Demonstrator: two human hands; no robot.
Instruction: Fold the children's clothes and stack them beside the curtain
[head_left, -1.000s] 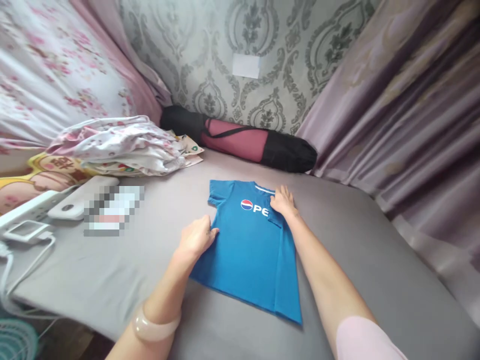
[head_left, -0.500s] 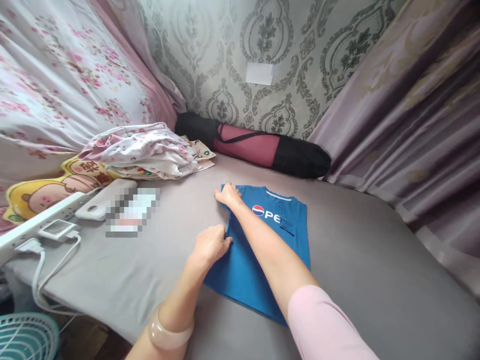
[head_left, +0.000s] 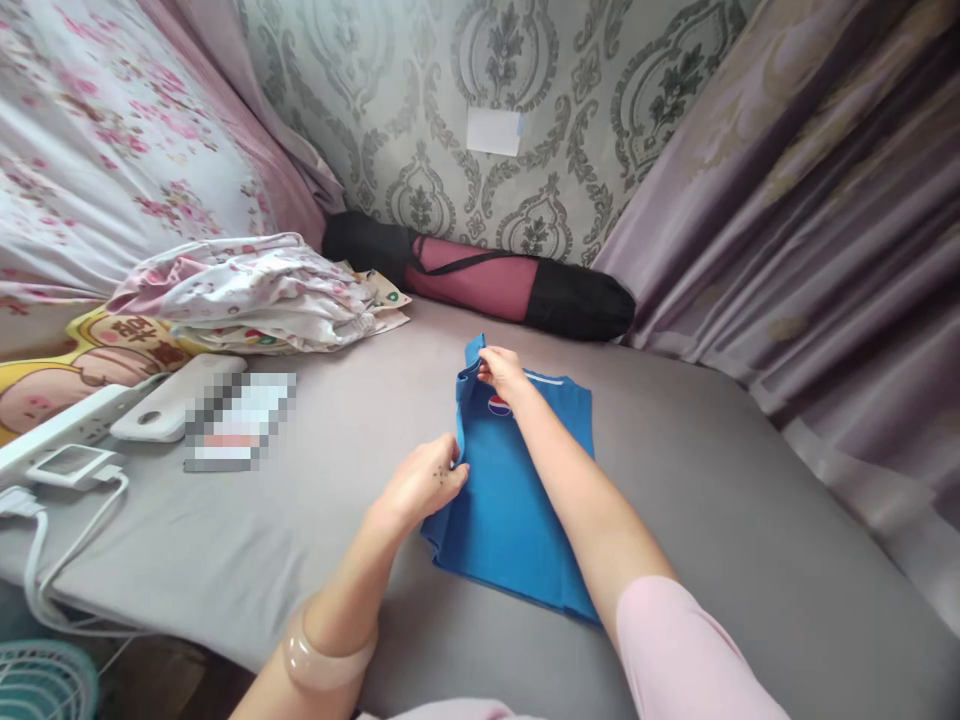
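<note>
A blue T-shirt [head_left: 517,510] lies on the grey bed sheet, its left side raised off the surface. My left hand [head_left: 431,475] pinches that side edge about halfway down. Further up, my right hand [head_left: 501,370] grips the shirt near the left shoulder, where the sleeve cloth stands up in a fold. My right forearm crosses over the shirt and hides much of its chest. Part of a round red, white and blue logo shows beside the forearm, and a pale neckband strip is visible at the collar.
A black and maroon long bag [head_left: 472,280] lies along the wall. At left are a crumpled floral cloth pile [head_left: 262,295], a yellow cartoon cushion [head_left: 90,365], a white power strip [head_left: 67,430] with cables, a pale device [head_left: 176,400] and a teal fan [head_left: 45,680] below the edge.
Both hands have lifted the shirt's left side and drawn it rightward, so the edge now stands up. The lettering is now covered. The camera view has shifted slightly.
</note>
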